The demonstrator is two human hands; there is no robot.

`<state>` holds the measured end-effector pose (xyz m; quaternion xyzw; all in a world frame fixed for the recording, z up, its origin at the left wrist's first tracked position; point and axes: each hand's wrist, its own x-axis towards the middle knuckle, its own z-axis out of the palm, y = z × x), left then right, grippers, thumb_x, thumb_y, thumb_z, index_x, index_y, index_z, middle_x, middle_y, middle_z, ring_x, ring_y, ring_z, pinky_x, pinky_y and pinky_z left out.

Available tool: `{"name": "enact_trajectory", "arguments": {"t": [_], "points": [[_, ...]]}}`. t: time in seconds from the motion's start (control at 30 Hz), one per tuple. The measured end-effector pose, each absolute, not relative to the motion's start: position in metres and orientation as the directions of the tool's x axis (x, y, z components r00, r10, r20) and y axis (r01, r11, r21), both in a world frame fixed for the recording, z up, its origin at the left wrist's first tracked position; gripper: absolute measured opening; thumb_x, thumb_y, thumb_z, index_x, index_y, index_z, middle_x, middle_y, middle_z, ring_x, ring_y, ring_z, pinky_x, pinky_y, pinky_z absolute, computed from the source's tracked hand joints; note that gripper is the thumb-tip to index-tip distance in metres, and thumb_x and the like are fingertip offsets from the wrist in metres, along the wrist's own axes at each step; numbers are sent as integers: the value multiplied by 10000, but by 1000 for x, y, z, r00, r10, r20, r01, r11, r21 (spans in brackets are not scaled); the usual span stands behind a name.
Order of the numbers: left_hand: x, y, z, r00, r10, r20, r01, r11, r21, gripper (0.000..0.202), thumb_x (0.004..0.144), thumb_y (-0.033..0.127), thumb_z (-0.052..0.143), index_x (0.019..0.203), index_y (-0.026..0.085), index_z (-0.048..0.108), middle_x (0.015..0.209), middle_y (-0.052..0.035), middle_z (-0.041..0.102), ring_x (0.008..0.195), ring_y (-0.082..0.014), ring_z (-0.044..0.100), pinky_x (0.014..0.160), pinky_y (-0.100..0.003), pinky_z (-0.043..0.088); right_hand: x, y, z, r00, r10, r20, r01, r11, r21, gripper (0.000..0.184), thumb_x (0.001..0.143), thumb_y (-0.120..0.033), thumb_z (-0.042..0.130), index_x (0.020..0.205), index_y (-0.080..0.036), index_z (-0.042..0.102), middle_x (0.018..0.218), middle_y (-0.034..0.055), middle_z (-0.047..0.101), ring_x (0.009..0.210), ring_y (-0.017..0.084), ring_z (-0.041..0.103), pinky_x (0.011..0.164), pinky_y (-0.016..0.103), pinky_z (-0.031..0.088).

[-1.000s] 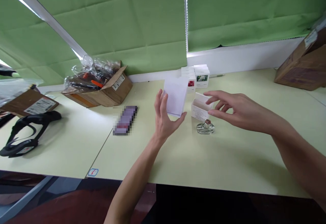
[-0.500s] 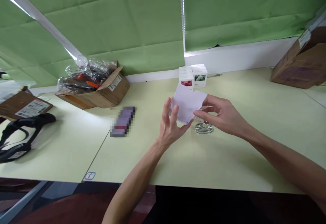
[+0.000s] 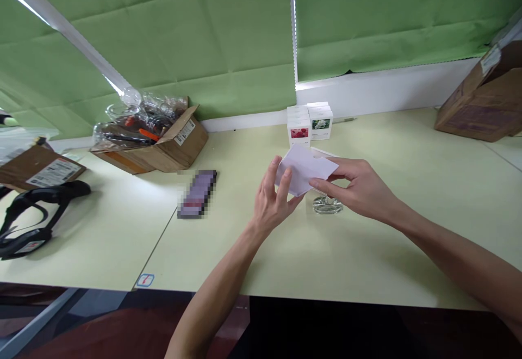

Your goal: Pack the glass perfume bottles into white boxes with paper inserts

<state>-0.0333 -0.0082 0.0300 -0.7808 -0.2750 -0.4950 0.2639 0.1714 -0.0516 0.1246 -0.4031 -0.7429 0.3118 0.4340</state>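
Note:
Both hands hold a flat white card sheet (image 3: pixel 304 169) above the pale table (image 3: pixel 367 250). My left hand (image 3: pixel 272 202) grips its left edge with curled fingers. My right hand (image 3: pixel 359 187) pinches its right corner between thumb and fingers. Just below the right hand a small clear glass bottle (image 3: pixel 326 205) with a metal cap stands on the table. An open white box behind the sheet is mostly hidden; only its edge (image 3: pixel 324 152) shows.
Small white printed boxes (image 3: pixel 310 122) are stacked at the back centre. A cardboard box of plastic-wrapped items (image 3: pixel 163 141) sits back left, a blurred dark object (image 3: pixel 198 193) lies left of my hands, black strap gear (image 3: pixel 28 220) is far left, a brown carton (image 3: pixel 485 103) far right.
My right hand came in from the right and took hold of the sheet. The sheet went from upright in my left hand to tilted nearly flat between both hands.

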Motion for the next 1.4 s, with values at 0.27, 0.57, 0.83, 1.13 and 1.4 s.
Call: {"name": "enact_trajectory", "arguments": {"t": [0.27,0.57,0.83,1.13,1.4], "points": [[-35,-7,26,387,217,896,721,-677,-147,1004,859,394,763,1608,245,112,1612,-226,314,1402,-371,488,967,-456,598,170,-51,121,-293,860,418,353,504,-789,219,895,-356,672,770,-197,755,948,53,776,727,167,700,480,239,522],[-34,-7,35,283,238,929,682,-731,-20,1257,712,677,783,1608,280,-5,1647,-226,180,1478,-433,345,1108,-630,443,185,-44,129,-196,751,631,475,636,-609,204,920,-364,664,846,-219,788,949,50,788,745,179,720,560,286,601],[-32,-2,36,256,548,796,587,-743,322,711,869,457,731,1445,239,376,1597,-207,297,1458,-339,410,1128,-560,445,222,-35,150,-41,899,435,440,407,-800,291,829,-537,731,836,-259,816,905,23,798,784,244,747,643,405,660],[-15,36,47,492,716,496,375,-688,621,479,861,378,745,1296,239,598,1466,-131,563,1356,-280,553,1086,-459,506,233,-22,148,-139,917,375,463,395,-794,350,808,-611,721,730,-278,791,807,51,788,697,262,745,513,384,601],[4,45,47,536,744,399,257,-595,762,438,832,323,770,1232,206,636,1255,-98,713,1157,-271,684,983,-424,566,239,-13,143,-135,927,351,419,374,-827,342,795,-576,741,744,-240,780,869,54,792,689,234,739,542,363,603]]}}
